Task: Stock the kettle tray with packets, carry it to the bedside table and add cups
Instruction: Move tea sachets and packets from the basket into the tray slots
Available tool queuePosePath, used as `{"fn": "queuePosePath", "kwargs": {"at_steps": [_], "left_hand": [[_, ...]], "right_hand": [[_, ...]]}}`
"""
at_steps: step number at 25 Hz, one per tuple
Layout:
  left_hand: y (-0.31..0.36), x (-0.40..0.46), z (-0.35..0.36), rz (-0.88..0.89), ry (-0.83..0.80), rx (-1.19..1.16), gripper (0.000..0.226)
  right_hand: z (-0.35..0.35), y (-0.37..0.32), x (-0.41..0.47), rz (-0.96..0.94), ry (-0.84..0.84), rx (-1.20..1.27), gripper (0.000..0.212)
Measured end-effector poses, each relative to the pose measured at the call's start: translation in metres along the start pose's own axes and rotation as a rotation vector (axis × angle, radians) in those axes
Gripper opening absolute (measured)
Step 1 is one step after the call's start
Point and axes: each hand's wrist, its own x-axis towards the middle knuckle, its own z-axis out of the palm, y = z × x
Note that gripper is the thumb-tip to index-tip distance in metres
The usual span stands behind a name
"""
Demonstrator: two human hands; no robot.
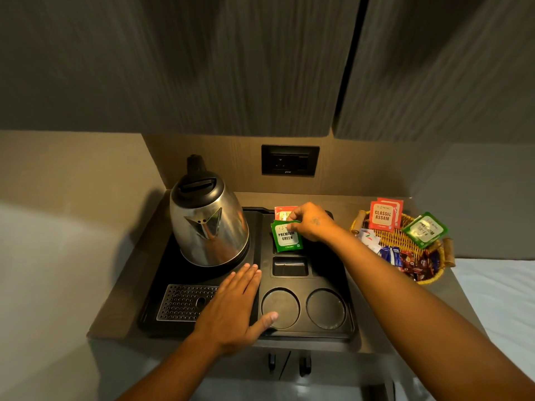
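Observation:
A black kettle tray [351,287] lies on the counter with a steel kettle [207,222] on its left half. My right hand [311,222] pinches green "Premium Green" tea packets [286,237] upright in the tray's rear slot, with a red packet [282,212] standing just behind them. My left hand [236,308] rests flat and spread on the tray, between the drip grille [182,302] and the left round cup recess [280,308]. A second slot [289,267] and the right cup recess [325,308] hold nothing. No cups are in view.
A wicker basket [398,241] at the right holds red "Classic Assam" packets [383,216], a green packet [425,230] and several small sachets. A wall socket [290,160] sits behind the tray. Dark cabinets hang overhead. White bedding lies at the far right.

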Motion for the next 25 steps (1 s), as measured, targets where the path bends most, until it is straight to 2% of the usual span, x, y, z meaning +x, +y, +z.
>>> {"fn": "queuePosePath", "kwargs": {"at_steps": [4,7,9,10,12,13,15,18,22,25], "left_hand": [[0.0,0.0,0.001,-0.006,-0.007,-0.015,0.091],[0.0,0.0,0.0,-0.014,-0.012,-0.014,0.092],[0.0,-0.001,0.0,-0.005,-0.006,-0.006,0.092],[0.001,-0.001,-0.001,0.001,-0.002,-0.005,0.092],[0.001,-0.001,-0.001,0.008,-0.006,0.001,0.092],[0.001,-0.001,-0.001,0.008,-0.012,0.008,0.093],[0.001,0.0,-0.001,0.003,-0.024,0.019,0.093],[0.001,-0.001,-0.001,-0.002,-0.03,0.014,0.093],[0.001,-0.001,-0.002,-0.012,-0.024,0.004,0.093],[0.001,-0.001,-0.001,-0.006,-0.013,0.004,0.093]], "right_hand": [[0.0,0.017,-0.011,0.017,0.058,-0.014,0.018],[-0.032,0.047,-0.034,0.005,0.371,-0.04,0.03],[-0.06,0.086,-0.051,0.082,0.492,-0.071,0.026],[-0.071,0.105,-0.059,0.149,0.482,-0.116,0.028],[-0.079,0.131,-0.068,0.277,0.333,-0.23,0.045],[-0.078,0.138,-0.068,0.296,0.251,-0.248,0.05],[-0.07,0.142,-0.067,0.273,0.194,-0.242,0.046],[-0.066,0.139,-0.064,0.246,0.199,-0.17,0.009],[-0.082,0.124,-0.084,0.216,0.279,-0.192,0.02],[-0.077,0.092,-0.103,0.057,0.419,-0.182,0.02]]}}
